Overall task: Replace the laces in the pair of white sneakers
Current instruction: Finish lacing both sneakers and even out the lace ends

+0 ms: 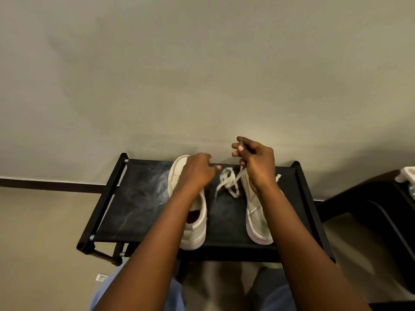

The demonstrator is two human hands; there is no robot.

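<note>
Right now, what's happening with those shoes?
A person is at a black rack holding two white sneakers. Their right hand pinches a white lace in its fingers and holds it up; the rest lies tangled between the left sneaker and right sneaker. The left hand is over the left sneaker's front; whether it grips anything is unclear.

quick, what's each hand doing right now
Left hand: curled over the left sneaker, grip cannot be told.
Right hand: pinching a white lace.
</note>
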